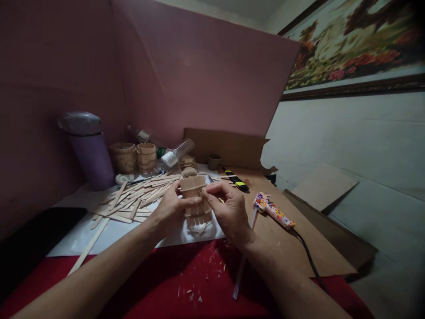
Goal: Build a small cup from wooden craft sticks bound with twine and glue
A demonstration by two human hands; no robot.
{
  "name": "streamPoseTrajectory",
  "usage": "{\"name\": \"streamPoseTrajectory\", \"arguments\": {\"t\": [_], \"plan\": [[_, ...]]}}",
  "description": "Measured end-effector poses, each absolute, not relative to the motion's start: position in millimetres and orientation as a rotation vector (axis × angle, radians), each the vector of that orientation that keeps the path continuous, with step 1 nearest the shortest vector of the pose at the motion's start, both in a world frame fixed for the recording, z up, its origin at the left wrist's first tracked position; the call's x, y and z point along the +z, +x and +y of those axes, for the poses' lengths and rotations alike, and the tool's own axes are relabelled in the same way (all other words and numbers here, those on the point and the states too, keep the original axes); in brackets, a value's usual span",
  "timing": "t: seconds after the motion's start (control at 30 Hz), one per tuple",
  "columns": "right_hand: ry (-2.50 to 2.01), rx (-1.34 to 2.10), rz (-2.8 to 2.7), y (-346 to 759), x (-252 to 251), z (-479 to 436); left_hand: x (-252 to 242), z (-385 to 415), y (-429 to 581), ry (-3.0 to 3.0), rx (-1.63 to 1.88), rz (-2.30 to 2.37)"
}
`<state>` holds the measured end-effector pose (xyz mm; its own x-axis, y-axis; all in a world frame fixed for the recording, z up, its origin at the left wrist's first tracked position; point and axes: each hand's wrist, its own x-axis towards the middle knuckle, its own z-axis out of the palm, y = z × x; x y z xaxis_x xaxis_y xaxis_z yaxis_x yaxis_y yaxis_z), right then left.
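A small round basket of craft sticks, bound with twine, is held upright over the work surface. My left hand is closed round its left side, thumb across the front. My right hand pinches at the basket's right side, at the twine band. What the fingertips pinch is too small to see clearly. A ball of twine shows just behind the basket's top.
Loose craft sticks lie spread at left. Behind stand a purple flask, two finished stick baskets, a plastic bottle and a small cup. A patterned glue gun with cord and a utility knife lie on cardboard at right.
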<state>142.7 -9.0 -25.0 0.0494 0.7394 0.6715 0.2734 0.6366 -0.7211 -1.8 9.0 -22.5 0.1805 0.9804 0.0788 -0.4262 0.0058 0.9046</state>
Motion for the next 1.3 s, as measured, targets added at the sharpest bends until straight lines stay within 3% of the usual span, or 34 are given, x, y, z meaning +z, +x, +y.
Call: {"name": "streamPoseTrajectory", "arguments": {"t": [0.33, 0.73, 1.07, 1.3], "plan": [[-0.946, 0.592, -1.439, 142, -30, -4, -25, 11, -2, 0.958, 1.301, 0.720], [-0.976, 0.340, -1.579, 145, -19, -9, -33, 15, -1, 1.000, 1.314, 0.717], [-0.925, 0.551, -1.491, 149, -20, 1, -31, 13, -1, 1.126, 1.236, 0.711], [-0.892, 0.494, -1.499, 148, -23, 1, -32, 11, 0, 1.185, 1.238, 0.637]]}}
